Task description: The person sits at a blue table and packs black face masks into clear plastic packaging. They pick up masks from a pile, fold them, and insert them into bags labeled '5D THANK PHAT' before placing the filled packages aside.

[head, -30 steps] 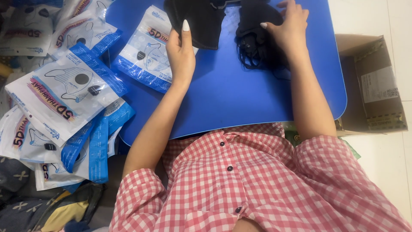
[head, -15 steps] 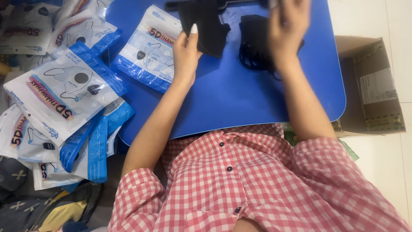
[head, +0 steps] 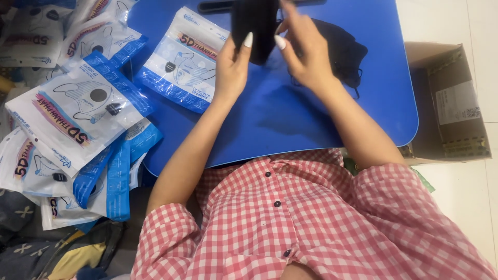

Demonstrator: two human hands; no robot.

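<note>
Right hand (head: 303, 54) now off the mask pile (head: 340, 49), beside left hand (head: 233, 67) on lifted black mask (head: 254, 28).

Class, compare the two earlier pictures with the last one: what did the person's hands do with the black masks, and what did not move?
The left hand and right hand came together from apart and now share a grip on one black mask, lifted off the blue table. The other black mask, which the right hand rested on, lies released. The packet on the table, the packet pile and the cardboard box stayed put.

Both forearms reach toward twelve o'clock, converging. The left hand (head: 232, 70) sits at eleven o'clock with fingers curled in a pinch; the right hand (head: 305, 52), at one o'clock, pinches likewise.
</note>
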